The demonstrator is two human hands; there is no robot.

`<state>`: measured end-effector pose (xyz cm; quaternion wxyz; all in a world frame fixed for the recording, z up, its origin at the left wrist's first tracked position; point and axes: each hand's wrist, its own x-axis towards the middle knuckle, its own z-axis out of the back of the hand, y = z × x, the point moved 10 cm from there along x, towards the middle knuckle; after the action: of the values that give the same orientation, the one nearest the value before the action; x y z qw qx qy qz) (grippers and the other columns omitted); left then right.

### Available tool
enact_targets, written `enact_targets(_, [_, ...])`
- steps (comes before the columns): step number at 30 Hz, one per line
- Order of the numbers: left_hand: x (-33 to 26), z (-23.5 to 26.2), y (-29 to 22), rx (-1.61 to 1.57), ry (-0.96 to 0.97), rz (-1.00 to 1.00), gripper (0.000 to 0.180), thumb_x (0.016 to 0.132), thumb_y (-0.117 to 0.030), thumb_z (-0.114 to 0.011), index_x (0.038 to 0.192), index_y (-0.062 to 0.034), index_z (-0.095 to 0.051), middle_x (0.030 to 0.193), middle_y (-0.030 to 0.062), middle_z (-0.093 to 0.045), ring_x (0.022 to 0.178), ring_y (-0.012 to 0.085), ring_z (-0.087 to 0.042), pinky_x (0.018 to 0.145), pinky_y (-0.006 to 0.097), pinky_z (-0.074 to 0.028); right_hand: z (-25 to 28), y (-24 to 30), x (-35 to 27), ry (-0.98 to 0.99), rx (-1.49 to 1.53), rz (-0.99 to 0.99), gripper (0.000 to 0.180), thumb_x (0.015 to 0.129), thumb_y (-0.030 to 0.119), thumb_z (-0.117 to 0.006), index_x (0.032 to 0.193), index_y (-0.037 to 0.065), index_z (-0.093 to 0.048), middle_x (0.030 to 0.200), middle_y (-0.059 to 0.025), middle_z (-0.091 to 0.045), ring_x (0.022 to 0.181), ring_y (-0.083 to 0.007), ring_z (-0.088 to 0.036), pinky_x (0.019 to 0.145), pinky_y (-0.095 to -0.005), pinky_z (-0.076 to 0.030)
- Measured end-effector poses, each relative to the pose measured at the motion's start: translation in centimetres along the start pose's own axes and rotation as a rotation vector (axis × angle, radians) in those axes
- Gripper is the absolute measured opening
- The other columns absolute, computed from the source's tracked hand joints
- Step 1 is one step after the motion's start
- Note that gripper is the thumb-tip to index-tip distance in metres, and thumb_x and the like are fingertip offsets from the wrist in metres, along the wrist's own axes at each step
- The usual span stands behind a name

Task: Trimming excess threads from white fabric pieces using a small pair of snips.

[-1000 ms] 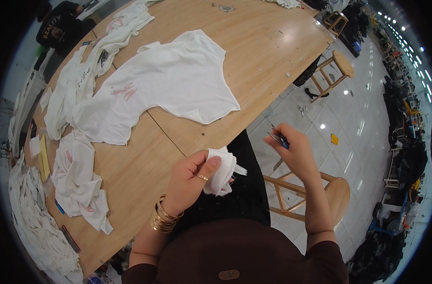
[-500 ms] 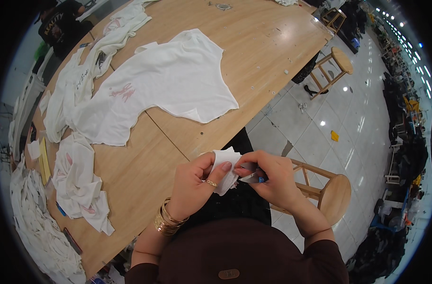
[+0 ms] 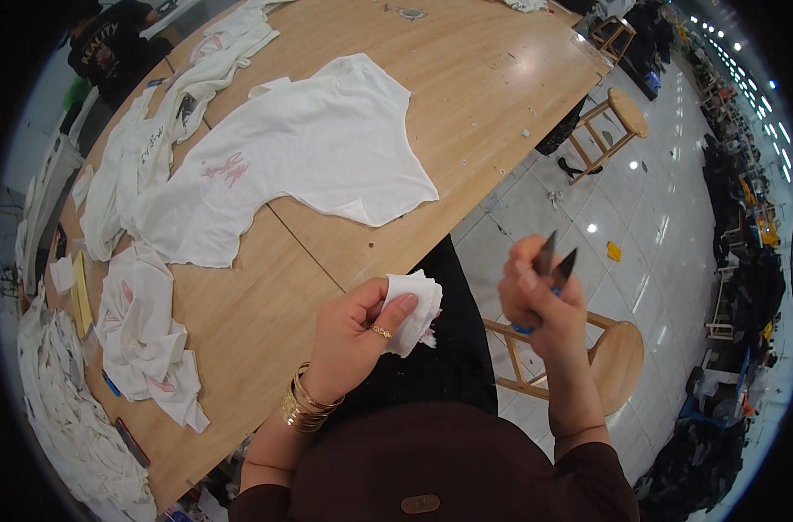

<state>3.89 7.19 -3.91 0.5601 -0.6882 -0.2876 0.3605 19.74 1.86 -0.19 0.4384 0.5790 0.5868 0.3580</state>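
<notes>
Wad of white cloth [image 3: 414, 309], lower centre of frame at the table [image 3: 266, 339] edge, was pinched in the left hand [image 3: 353, 335]; bunched, it showed no clear long axis. Right hand [image 3: 540, 300], to its right, gripped snips [image 3: 555, 261], blades pointing up, slightly apart. Good practice would probably be a taut fold and short cuts clear of fingers.
</notes>
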Motion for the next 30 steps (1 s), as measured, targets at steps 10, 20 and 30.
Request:
enact_targets(10, [-0.1,-0.4,-0.5,0.098,0.020,-0.041,0.017,0.089,-0.014,-0.058,0.094,0.0019,-0.062,0.069,0.0029,-0.063,0.060,0.0034,-0.054,0.053,0.019,-0.042,-4.6,2.3,0.1,-0.076,-0.982,0.478,0.022,0.070,0.006,-0.074,0.090,0.009,-0.065,0.058,-0.0013,-0.046,0.047,-0.0113,-0.043,0.044,-0.0229,-0.033])
enact_targets(20, [-0.2,-0.5,-0.7,0.188,0.031,-0.018,0.018,0.089,-0.009,-0.058,0.099,0.0052,-0.060,0.078,0.0039,-0.064,0.068,0.0050,-0.057,0.060,0.019,-0.045,-5.4,1.4,0.0,-0.031,-1.106,0.553,0.020,0.072,-0.005,-0.065,0.087,0.006,-0.056,0.063,-0.0035,-0.051,0.049,-0.0159,-0.049,0.046,-0.0256,-0.038])
enact_targets(30, [0.0,0.0,-0.6,0.093,-0.038,-0.083,0.015,0.088,-0.015,-0.060,0.090,-0.0005,-0.063,0.059,0.0007,-0.057,0.055,0.0022,-0.047,0.049,0.020,-0.038,-3.3,1.8,0.1,-0.079,-0.936,0.359,0.024,0.073,0.001,-0.067,0.093,0.007,-0.056,0.078,-0.0038,-0.059,0.059,-0.0165,-0.058,0.053,-0.0256,-0.045])
